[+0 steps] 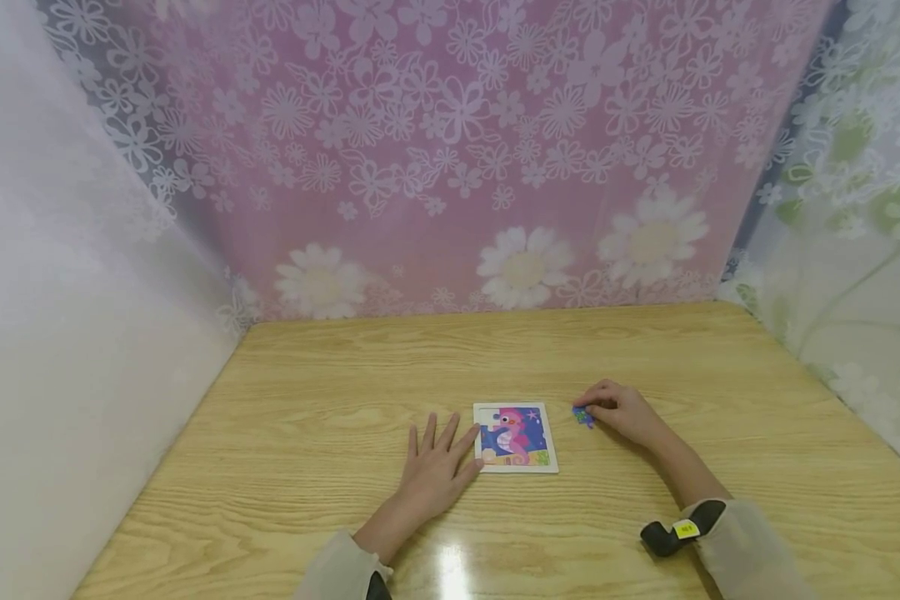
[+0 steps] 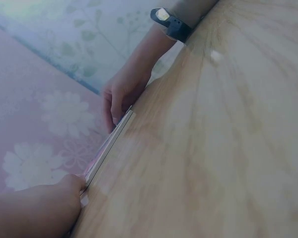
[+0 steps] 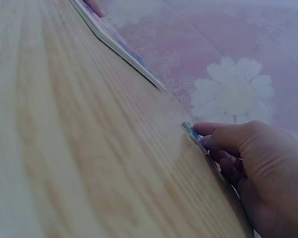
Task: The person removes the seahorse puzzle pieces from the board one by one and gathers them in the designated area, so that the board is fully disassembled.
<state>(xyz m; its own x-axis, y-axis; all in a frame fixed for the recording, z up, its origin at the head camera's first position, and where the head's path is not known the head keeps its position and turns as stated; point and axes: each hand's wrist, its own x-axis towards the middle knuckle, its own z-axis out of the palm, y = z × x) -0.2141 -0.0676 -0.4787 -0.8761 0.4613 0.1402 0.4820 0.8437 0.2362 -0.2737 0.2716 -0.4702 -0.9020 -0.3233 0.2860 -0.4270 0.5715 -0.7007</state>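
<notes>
A square jigsaw puzzle (image 1: 516,438) in a white frame lies on the wooden table, showing a pink seahorse on blue. White backing shows at its upper left. My left hand (image 1: 433,473) lies flat with fingers spread, its thumb and index finger touching the frame's left edge. To the right of the puzzle, my right hand (image 1: 624,412) pinches a blue and green puzzle piece (image 1: 582,416) between thumb and fingers, close to the tabletop. In the right wrist view the piece (image 3: 191,133) is tilted at the fingertips; the puzzle (image 3: 124,52) stands apart from it.
The wood-grain table (image 1: 330,375) runs back to a pink flowered curtain (image 1: 435,167). A pale white sheet (image 1: 97,292) hangs on the left, and a leaf-patterned sheet (image 1: 855,217) on the right. A black wrist strap (image 1: 671,536) sits at the right sleeve.
</notes>
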